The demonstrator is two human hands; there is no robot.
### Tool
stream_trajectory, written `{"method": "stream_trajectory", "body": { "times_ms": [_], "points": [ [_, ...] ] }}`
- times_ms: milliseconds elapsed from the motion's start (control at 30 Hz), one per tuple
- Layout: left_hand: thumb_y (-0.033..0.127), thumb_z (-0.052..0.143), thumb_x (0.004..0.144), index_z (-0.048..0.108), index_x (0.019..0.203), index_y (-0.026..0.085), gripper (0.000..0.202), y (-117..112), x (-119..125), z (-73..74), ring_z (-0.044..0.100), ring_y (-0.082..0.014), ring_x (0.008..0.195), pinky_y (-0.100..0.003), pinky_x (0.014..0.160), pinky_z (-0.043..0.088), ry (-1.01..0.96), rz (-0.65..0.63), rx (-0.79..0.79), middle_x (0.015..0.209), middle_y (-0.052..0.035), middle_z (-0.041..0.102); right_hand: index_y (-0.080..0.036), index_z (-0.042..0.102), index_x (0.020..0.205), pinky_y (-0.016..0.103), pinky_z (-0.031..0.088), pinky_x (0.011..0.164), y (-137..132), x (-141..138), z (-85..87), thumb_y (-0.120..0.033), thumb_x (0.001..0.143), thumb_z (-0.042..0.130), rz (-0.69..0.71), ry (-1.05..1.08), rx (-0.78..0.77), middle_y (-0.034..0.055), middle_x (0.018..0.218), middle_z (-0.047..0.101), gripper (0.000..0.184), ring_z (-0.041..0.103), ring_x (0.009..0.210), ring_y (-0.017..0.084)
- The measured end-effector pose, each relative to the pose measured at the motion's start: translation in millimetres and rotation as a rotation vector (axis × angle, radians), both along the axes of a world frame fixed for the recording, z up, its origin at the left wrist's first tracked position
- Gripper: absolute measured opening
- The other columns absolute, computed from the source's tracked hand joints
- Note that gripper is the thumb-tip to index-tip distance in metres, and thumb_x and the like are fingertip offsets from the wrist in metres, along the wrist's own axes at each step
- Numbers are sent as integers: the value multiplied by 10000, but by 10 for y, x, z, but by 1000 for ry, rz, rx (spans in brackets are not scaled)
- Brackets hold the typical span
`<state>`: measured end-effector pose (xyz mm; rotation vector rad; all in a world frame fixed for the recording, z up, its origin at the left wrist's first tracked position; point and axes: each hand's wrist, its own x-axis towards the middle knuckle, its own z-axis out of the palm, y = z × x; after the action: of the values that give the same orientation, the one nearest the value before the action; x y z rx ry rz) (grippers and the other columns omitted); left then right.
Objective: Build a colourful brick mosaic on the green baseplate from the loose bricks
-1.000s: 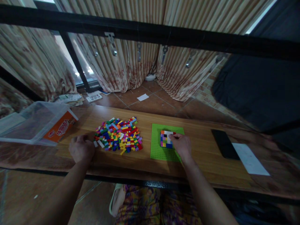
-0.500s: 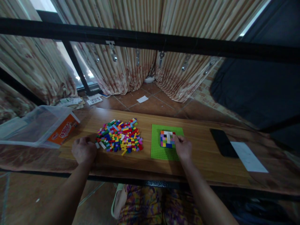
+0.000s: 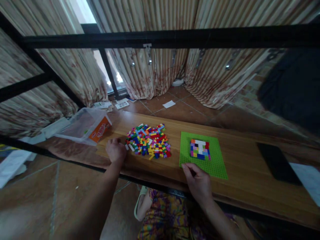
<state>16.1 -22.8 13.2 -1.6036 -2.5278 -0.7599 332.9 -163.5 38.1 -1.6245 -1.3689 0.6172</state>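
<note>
A green baseplate [image 3: 215, 163] lies on the wooden table [image 3: 245, 180], with a small block of mixed-colour bricks [image 3: 200, 149] built on its far half. A pile of several loose coloured bricks [image 3: 148, 144] lies to its left. My right hand [image 3: 198, 182] rests at the table's near edge, just in front of the baseplate's near left corner, fingers curled, nothing visible in them. My left hand [image 3: 115, 150] lies curled on the table, touching the left edge of the brick pile.
A clear plastic box with an orange label [image 3: 86, 126] lies tipped at the table's left end. A black phone [image 3: 277, 163] and a white sheet [image 3: 308, 180] lie at the right. A black metal frame [image 3: 160, 38] crosses overhead. Papers lie on the tiled floor beyond.
My right hand has left the brick block and drawn back to the table's near edge. The camera has swung left, so everything sits further right in view.
</note>
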Motion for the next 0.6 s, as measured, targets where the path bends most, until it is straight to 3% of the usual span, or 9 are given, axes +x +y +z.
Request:
{"method": "stream_trajectory", "body": {
  "times_ms": [133,267,400,600],
  "points": [
    [136,433,811,683,1030,121,333,-10,3,-13,560,-283,1025,-390,867,434,-17,17,11,1049,-164,613,-229,693,847,277,472,766,22,-293,-44,-378,899,529,182,-31,-30,15,843,711,228,656,803,174],
    [111,449,797,684,1001,137,313,-23,7,-16,559,-275,1013,-394,878,421,-53,8,20,1045,-158,614,-226,683,839,283,464,730,152,-591,-81,-291,901,518,319,-119,36,20,815,691,188,638,778,172],
    [92,446,793,682,977,147,305,-27,-1,-34,553,-272,1016,-399,895,414,-74,3,37,1037,-152,616,-213,672,862,293,451,767,402,-926,-55,-215,915,490,436,-200,131,38,840,661,189,603,829,181],
    [85,435,795,679,952,150,298,-30,-18,-52,553,-261,999,-397,902,411,-88,14,40,1001,-146,610,-189,668,917,356,427,854,864,-1558,54,-186,886,531,492,-457,183,87,936,622,141,527,948,234]
  ]
}}
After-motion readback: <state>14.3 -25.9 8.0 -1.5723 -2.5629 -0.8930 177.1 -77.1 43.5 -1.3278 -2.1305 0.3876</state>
